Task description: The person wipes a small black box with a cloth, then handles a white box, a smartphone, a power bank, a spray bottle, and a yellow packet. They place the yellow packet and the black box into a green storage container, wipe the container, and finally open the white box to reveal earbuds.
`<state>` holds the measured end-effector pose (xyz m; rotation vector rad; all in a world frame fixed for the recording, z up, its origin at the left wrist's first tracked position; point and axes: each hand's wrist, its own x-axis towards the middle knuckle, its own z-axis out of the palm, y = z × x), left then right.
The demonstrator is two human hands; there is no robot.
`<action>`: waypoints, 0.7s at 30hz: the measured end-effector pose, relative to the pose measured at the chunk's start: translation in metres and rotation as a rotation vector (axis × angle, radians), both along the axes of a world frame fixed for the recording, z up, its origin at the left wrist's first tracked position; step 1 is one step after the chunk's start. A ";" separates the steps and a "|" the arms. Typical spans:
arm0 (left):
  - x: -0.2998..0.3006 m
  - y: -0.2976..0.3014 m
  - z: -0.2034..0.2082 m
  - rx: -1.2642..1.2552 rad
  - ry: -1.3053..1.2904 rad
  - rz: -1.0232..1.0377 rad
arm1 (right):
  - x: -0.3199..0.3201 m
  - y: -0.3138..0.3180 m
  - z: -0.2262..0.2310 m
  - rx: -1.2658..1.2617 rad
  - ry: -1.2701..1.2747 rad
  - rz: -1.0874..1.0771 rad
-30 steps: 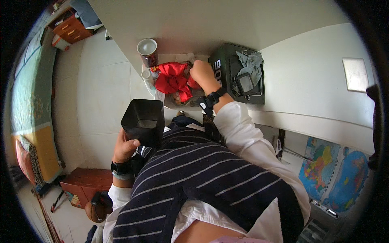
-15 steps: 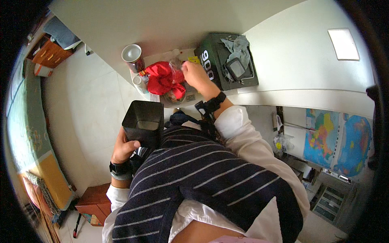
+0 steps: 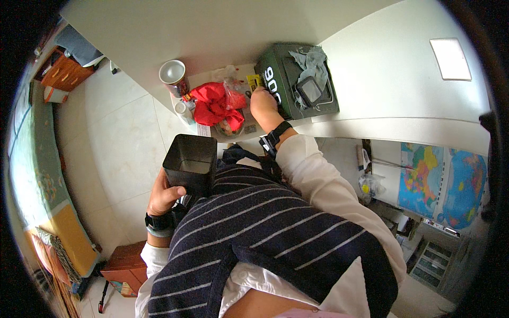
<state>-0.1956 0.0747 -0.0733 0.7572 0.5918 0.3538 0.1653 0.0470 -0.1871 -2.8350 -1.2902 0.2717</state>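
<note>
In my left hand is a black, square, open-topped plastic bin, held by its side with the thumb toward me. It looks empty inside. My right hand reaches over the shelf beside the dark green box, its fingers curled downward. The fingertips are at the lower edge of a small yellow packet; what they grip is hidden. Left of that hand lies a bright red cloth or bag with clear plastic partly over it.
On the shelf stand a metal can and a white cup-like container. The green box bears a grey rag and a framed pad. A wall rises behind; maps hang at the right.
My right hand has moved right, away from the red cloth and clear plastic, to the yellow packet by the green box. The bin stays in my left hand.
</note>
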 end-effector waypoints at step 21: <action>0.012 -0.001 0.016 0.028 0.037 0.021 | -0.005 0.027 -0.001 -0.091 0.006 0.111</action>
